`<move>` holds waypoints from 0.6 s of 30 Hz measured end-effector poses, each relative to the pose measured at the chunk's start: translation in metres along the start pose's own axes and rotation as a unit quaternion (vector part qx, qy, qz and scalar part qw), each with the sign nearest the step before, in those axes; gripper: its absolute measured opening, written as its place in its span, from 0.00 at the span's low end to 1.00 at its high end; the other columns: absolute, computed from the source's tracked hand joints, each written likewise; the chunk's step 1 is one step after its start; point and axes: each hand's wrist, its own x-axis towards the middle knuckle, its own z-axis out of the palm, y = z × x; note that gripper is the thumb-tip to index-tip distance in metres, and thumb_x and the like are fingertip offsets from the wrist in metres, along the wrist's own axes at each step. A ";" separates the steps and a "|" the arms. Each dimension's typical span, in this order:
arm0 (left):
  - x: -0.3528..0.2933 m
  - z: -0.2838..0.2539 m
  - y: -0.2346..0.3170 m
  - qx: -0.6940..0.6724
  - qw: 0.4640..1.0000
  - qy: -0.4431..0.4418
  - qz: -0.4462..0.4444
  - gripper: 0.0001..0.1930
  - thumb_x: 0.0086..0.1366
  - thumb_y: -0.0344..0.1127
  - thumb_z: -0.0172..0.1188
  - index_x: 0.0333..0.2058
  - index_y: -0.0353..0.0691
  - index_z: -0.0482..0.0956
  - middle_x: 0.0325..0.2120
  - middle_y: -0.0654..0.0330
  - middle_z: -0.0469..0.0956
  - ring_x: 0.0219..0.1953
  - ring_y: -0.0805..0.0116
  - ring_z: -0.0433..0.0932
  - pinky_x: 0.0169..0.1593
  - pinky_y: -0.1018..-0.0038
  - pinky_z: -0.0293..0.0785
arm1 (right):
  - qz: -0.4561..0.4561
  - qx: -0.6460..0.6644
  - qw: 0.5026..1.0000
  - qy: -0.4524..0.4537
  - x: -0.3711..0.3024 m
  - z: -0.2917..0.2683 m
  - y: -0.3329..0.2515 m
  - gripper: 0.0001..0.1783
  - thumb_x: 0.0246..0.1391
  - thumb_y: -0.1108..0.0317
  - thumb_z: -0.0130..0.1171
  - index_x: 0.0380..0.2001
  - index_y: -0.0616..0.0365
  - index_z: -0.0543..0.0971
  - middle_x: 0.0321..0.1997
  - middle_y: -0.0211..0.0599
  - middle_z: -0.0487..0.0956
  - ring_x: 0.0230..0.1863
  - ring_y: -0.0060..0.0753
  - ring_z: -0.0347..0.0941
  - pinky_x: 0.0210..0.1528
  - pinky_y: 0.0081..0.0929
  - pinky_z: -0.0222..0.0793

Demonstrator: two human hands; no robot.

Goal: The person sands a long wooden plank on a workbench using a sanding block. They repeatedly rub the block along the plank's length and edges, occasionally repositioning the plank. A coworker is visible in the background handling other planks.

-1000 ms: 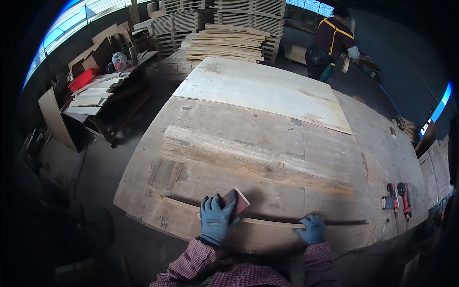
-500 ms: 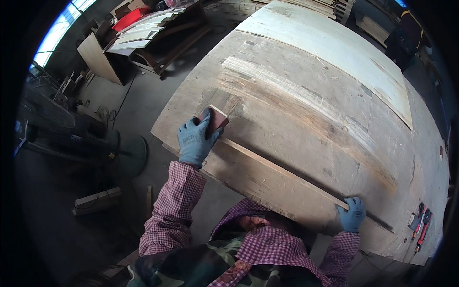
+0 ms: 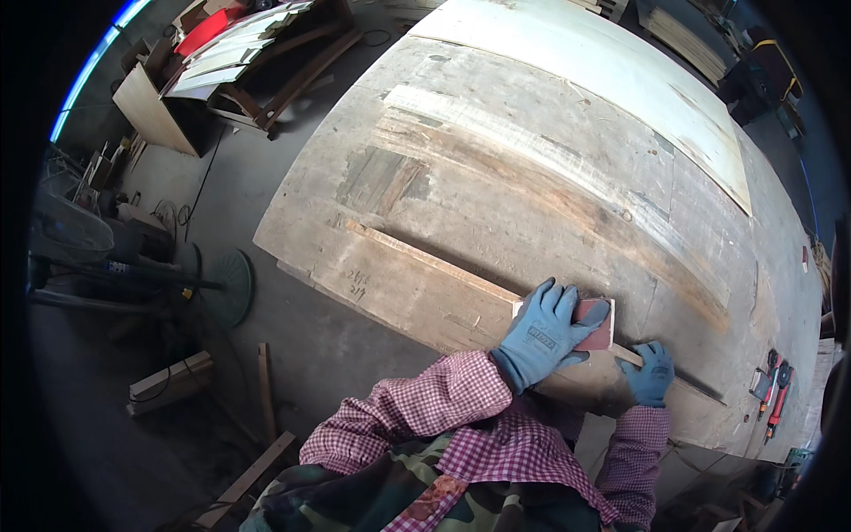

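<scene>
I have my left hand (image 3: 545, 335) clamped around the block (image 3: 598, 326), the thumb side gripping its reddish face, just over the strip (image 3: 434, 262). My right hand (image 3: 651, 372) is closed on the strip near its right end; what the fingertips do underneath I cannot tell from here. The strip lies along the near side of the desk (image 3: 496, 217), its left length bare and its middle hidden under my left hand.

I judge this to be a rubbing stroke. To do it well, I would keep the block flat on the narrow edge, press evenly and run with the grain, easing off before the 2 hands meet. The right hand should pin the strip firmly, since something so thin could bow or skid.

The block is a squared slab with a pale rim, its face dull and probably gritty. The strip is long, slim and straight-grained, tan along the top. The desk is worn grey-brown wood, scuffed and patched; the sheet (image 3: 612, 75) at its far side is paler and looks smoother.
</scene>
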 end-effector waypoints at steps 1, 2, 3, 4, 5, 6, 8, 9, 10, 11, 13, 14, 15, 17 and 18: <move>-0.008 -0.006 -0.014 0.026 0.999 0.027 -0.014 0.40 0.57 0.59 0.61 0.67 0.59 0.61 0.55 0.42 0.66 0.56 0.43 0.67 0.65 0.47 0.60 | 0.008 0.006 1.000 0.001 -0.001 0.000 -0.002 0.17 0.35 0.55 0.73 0.30 0.47 0.82 0.33 0.29 0.75 0.39 0.40 0.72 0.43 0.40 0.68; -0.017 -0.022 -0.034 0.038 0.997 0.055 -0.046 0.39 0.55 0.59 0.64 0.66 0.59 0.65 0.54 0.43 0.67 0.56 0.44 0.68 0.64 0.49 0.60 | 0.004 0.006 1.000 -0.006 -0.001 -0.001 -0.006 0.17 0.35 0.55 0.73 0.30 0.47 0.82 0.33 0.29 0.75 0.39 0.39 0.72 0.43 0.39 0.68; -0.027 -0.038 -0.058 0.080 0.991 0.072 -0.077 0.39 0.53 0.58 0.66 0.64 0.58 0.68 0.52 0.44 0.69 0.54 0.45 0.69 0.64 0.50 0.61 | 0.005 0.007 1.000 -0.007 0.002 -0.003 -0.008 0.17 0.35 0.55 0.73 0.30 0.47 0.82 0.33 0.29 0.75 0.39 0.39 0.72 0.43 0.39 0.68; -0.037 -0.061 -0.082 0.134 0.980 0.092 -0.111 0.39 0.52 0.56 0.68 0.63 0.57 0.69 0.51 0.44 0.70 0.53 0.46 0.70 0.61 0.51 0.63 | 0.010 0.005 1.000 -0.011 0.001 -0.004 -0.008 0.17 0.35 0.55 0.73 0.30 0.47 0.82 0.33 0.29 0.75 0.39 0.39 0.72 0.43 0.38 0.68; -0.053 -0.076 -0.114 0.175 0.965 0.102 -0.164 0.39 0.53 0.55 0.69 0.63 0.55 0.69 0.50 0.45 0.71 0.51 0.47 0.70 0.57 0.52 0.65 | 0.009 0.005 1.000 -0.013 0.000 -0.004 -0.009 0.17 0.35 0.55 0.73 0.30 0.47 0.82 0.33 0.29 0.75 0.39 0.39 0.72 0.43 0.38 0.68; -0.068 -0.093 -0.142 0.234 0.941 0.121 -0.214 0.38 0.55 0.54 0.69 0.64 0.53 0.69 0.48 0.47 0.73 0.48 0.48 0.71 0.53 0.55 0.68 | 0.009 0.005 1.000 -0.013 -0.001 -0.005 -0.008 0.17 0.35 0.55 0.73 0.30 0.47 0.82 0.33 0.29 0.75 0.39 0.38 0.72 0.43 0.38 0.68; -0.100 -0.120 -0.191 0.255 0.910 0.129 -0.300 0.37 0.57 0.52 0.68 0.64 0.50 0.68 0.44 0.48 0.76 0.44 0.49 0.74 0.49 0.58 0.71 | 0.007 0.007 1.000 -0.013 0.001 -0.004 -0.009 0.17 0.36 0.55 0.73 0.31 0.46 0.83 0.33 0.28 0.75 0.39 0.37 0.72 0.43 0.38 0.68; -0.101 -0.127 -0.196 0.239 0.895 0.113 -0.359 0.37 0.58 0.51 0.67 0.65 0.50 0.68 0.43 0.48 0.76 0.42 0.49 0.75 0.47 0.58 0.71 | 0.004 0.013 1.000 -0.012 0.001 -0.003 -0.011 0.17 0.36 0.54 0.73 0.32 0.46 0.83 0.33 0.28 0.75 0.39 0.37 0.72 0.43 0.38 0.68; -0.095 -0.119 -0.190 0.252 0.904 0.118 -0.325 0.37 0.58 0.51 0.67 0.65 0.50 0.67 0.43 0.47 0.76 0.42 0.49 0.75 0.48 0.58 0.71 | 0.003 0.011 1.000 -0.009 0.002 -0.003 -0.011 0.17 0.36 0.54 0.73 0.32 0.46 0.83 0.33 0.28 0.75 0.39 0.37 0.72 0.43 0.38 0.67; -0.093 -0.109 -0.178 0.264 0.912 0.121 -0.290 0.37 0.58 0.51 0.67 0.65 0.50 0.67 0.43 0.47 0.76 0.42 0.49 0.75 0.48 0.57 0.71 | 0.003 0.011 1.000 -0.009 0.001 -0.002 -0.010 0.18 0.36 0.53 0.73 0.32 0.46 0.83 0.33 0.28 0.75 0.39 0.37 0.72 0.43 0.38 0.67; -0.073 -0.088 -0.141 0.257 0.932 0.118 -0.227 0.38 0.57 0.51 0.68 0.65 0.49 0.67 0.45 0.46 0.75 0.44 0.48 0.74 0.50 0.56 0.69 | 0.008 -0.002 0.999 -0.032 0.002 0.000 -0.005 0.19 0.35 0.51 0.73 0.32 0.44 0.83 0.33 0.26 0.75 0.40 0.36 0.71 0.42 0.38 0.66; -0.063 -0.069 -0.119 0.240 0.944 0.117 -0.191 0.38 0.56 0.52 0.68 0.64 0.51 0.68 0.49 0.45 0.73 0.48 0.47 0.71 0.53 0.54 0.67 | 0.002 -0.003 1.000 -0.020 0.000 0.000 -0.005 0.19 0.35 0.51 0.73 0.32 0.44 0.83 0.33 0.26 0.75 0.40 0.35 0.71 0.42 0.38 0.66; -0.049 -0.052 -0.091 0.221 0.956 0.107 -0.159 0.38 0.55 0.54 0.68 0.64 0.55 0.69 0.52 0.44 0.70 0.51 0.44 0.69 0.55 0.52 0.65 | -0.008 -0.002 1.000 -0.007 0.001 0.000 -0.006 0.19 0.35 0.51 0.73 0.32 0.43 0.83 0.34 0.26 0.75 0.40 0.35 0.71 0.42 0.37 0.66; -0.020 -0.022 -0.032 0.123 0.988 0.070 -0.066 0.34 0.56 0.57 0.65 0.61 0.58 0.71 0.54 0.43 0.68 0.54 0.42 0.67 0.61 0.47 0.62 | -0.012 -0.001 1.000 0.001 0.004 0.003 -0.003 0.19 0.35 0.50 0.73 0.32 0.43 0.83 0.34 0.26 0.74 0.40 0.35 0.71 0.42 0.38 0.65; -0.010 -0.006 -0.007 0.084 0.995 0.041 -0.018 0.34 0.57 0.57 0.64 0.61 0.58 0.70 0.54 0.43 0.68 0.54 0.41 0.67 0.62 0.46 0.62 | -0.014 -0.001 1.000 -0.002 0.001 0.003 -0.005 0.19 0.35 0.50 0.73 0.32 0.43 0.82 0.34 0.26 0.74 0.40 0.35 0.70 0.42 0.38 0.65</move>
